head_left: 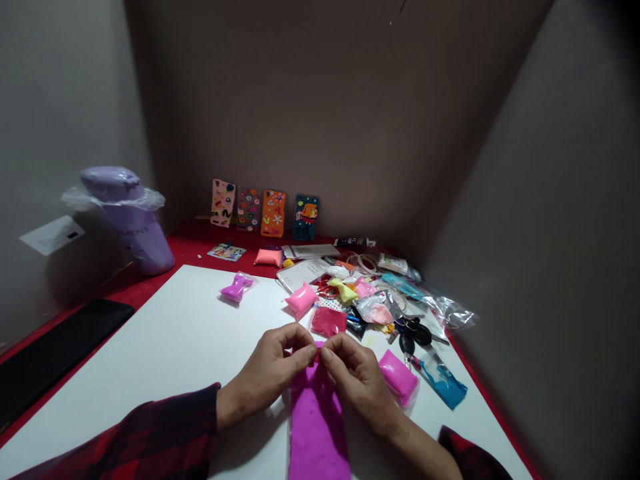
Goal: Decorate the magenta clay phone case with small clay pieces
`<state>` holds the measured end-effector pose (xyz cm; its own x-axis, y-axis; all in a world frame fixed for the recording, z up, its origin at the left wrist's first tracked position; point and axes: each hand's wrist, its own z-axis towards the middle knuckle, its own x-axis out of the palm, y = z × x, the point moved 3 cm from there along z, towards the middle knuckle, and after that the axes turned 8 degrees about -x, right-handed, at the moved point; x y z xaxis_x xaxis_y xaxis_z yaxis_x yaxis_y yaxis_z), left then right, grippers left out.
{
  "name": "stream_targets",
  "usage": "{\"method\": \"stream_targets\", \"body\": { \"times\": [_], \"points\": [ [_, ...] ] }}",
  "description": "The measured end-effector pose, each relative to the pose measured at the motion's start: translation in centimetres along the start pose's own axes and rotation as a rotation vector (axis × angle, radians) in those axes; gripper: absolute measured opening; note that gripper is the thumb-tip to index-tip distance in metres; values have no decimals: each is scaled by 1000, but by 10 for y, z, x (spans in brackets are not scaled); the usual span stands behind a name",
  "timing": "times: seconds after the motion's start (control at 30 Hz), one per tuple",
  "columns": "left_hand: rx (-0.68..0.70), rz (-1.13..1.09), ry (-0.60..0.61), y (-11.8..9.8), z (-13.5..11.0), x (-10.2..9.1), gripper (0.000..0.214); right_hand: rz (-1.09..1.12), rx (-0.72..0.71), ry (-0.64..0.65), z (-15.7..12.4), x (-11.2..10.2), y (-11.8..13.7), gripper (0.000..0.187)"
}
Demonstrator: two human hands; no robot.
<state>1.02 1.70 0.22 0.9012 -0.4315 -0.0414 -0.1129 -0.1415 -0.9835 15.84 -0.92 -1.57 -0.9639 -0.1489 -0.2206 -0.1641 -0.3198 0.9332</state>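
Observation:
A flat magenta slab (pixel 320 427), which looks like rolled clay, lies lengthwise on the white board (pixel 200 347) in front of me. Over its far end, my left hand (pixel 280 363) and my right hand (pixel 357 377) meet fingertip to fingertip. Both pinch a tiny pinkish-red piece (pixel 317 355), mostly hidden by the thumbs and forefingers. Whether the fingertips also touch the slab I cannot tell. Just right of my right hand rests a bright pink clay packet (pixel 399 377). Beyond the fingers lie a red clay packet (pixel 329 321) and a light pink packet (pixel 302 300).
A heap of packets, wrappers and scissors (pixel 415 330) covers the right back. A torn blue packet (pixel 445 380) lies at right, a purple packet (pixel 238 287) at left back. Decorated phone cases (pixel 274 213) lean on the wall. A lilac bottle (pixel 137 227) stands at left.

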Motion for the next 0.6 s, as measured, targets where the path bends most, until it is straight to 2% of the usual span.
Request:
{"method": "stream_targets", "body": {
  "times": [0.3,0.6],
  "points": [
    [-16,-22,13,2,1,0,18,-3,-18,-13,0,-1,2,27],
    [-66,-132,-30,4,3,-3,21,18,15,-2,0,-1,-3,27]
  ]
}}
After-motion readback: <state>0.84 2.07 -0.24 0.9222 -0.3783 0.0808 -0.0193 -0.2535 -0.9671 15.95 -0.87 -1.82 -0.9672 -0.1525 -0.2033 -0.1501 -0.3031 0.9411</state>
